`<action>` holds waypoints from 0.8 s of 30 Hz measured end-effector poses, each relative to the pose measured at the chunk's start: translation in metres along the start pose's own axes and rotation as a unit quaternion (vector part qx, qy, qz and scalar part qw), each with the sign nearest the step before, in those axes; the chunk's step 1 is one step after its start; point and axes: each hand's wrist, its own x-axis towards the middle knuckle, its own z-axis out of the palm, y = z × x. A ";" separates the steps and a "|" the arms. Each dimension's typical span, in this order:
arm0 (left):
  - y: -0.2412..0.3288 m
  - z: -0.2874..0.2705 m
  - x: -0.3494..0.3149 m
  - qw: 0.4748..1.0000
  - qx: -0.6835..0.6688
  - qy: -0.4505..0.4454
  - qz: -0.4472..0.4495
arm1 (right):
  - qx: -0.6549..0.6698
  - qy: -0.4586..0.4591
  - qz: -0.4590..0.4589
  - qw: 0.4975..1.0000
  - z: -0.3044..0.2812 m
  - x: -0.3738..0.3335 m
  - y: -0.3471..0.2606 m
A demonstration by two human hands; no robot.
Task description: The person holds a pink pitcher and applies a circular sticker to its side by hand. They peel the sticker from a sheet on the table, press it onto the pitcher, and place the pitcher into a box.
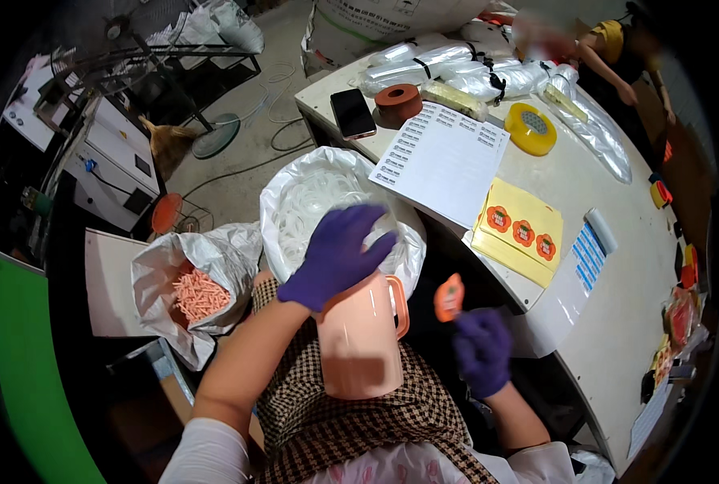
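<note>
A pink plastic jug (361, 347) with a side handle (400, 306) rests against the checked apron on my lap. My left hand (339, 254), in a purple glove, lies across the top of the jug and holds it there, thumb and fingers spread over its end. Motion blurs the fingertips. My right hand (482, 352), also purple-gloved, is raised to the right of the jug, apart from it. Between its fingers I pinch an orange flower-shaped sticker (450, 298). Just beyond the jug is a white bag (275, 189) of clear plastic rings (315, 194).
Left of my lap stands a white sack (154, 270) of small pink pieces (200, 294). The white table (593, 323) holds yellow sticker sheets (512, 234), a printed label sheet (448, 157), tape rolls (530, 129), a phone (352, 113) and plastic-wrapped bundles (424, 66). Another person (609, 56) is at the far right.
</note>
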 end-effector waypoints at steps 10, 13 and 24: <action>-0.041 0.005 -0.078 0.949 -0.282 0.031 -0.134 | -0.071 -0.113 -0.134 0.982 0.062 -0.002 -0.021; -0.042 0.003 -0.077 0.950 -0.280 0.016 -0.135 | -0.102 -0.127 -0.137 0.977 0.066 -0.002 -0.025; -0.052 0.004 -0.083 0.953 -0.281 0.029 -0.108 | -0.180 -0.200 -0.150 0.951 0.066 -0.013 -0.047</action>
